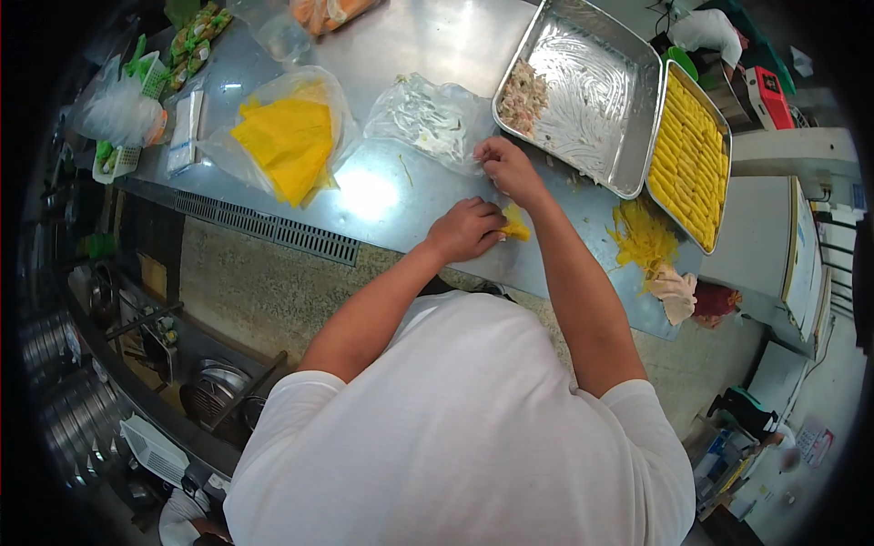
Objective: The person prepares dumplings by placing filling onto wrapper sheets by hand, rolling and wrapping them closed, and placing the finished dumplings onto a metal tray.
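My left hand [466, 229] lies on a small yellow wrapper piece [516, 224] near the table's front edge, its fingers curled against it. Just above, my right hand [503, 169] has its fingers pinched at the right edge of a clear plastic bag [424, 118] smeared with white paste; what they hold is too small to tell. Yellow wrapper sheets [289, 138] rest on an open bag at the left. A deep metal tray [598, 118] holds chopped filling [523, 96] in its left corner. Beside it, a shallower tray holds rows of yellow rolls [689, 150].
Yellow scraps [643, 235] and a pale cloth [674, 293] lie at the table's right end. A white packet [184, 132], a basket [115, 161] and bagged goods are on the left. Part of another person [180, 519] shows at the bottom left.
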`<action>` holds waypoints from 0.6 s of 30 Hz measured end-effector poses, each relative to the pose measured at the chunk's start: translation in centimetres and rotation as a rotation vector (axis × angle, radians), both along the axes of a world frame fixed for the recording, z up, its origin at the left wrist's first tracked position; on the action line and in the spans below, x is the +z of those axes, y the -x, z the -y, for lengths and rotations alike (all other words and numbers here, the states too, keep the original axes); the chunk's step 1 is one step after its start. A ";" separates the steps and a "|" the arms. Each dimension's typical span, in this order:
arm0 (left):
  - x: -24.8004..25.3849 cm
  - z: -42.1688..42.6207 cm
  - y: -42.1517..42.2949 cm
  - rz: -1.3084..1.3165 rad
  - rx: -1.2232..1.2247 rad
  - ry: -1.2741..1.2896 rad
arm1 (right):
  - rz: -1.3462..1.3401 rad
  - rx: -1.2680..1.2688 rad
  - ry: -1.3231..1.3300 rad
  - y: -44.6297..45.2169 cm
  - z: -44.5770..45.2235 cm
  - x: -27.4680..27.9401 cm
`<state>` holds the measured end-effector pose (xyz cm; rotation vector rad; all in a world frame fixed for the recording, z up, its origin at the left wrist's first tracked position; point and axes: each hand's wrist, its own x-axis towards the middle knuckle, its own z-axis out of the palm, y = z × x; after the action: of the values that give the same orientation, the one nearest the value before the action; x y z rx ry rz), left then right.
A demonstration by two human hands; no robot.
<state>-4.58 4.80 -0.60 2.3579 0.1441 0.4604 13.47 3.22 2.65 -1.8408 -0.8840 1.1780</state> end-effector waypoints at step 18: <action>0.6 0.1 -0.3 0.028 0.013 0.031 | 1.015 0.428 -0.020 -1.4 14.6 0.7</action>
<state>-4.32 4.72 0.01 2.3201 0.1525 0.4938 14.85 -11.39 3.34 -2.2954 -1.8962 0.3607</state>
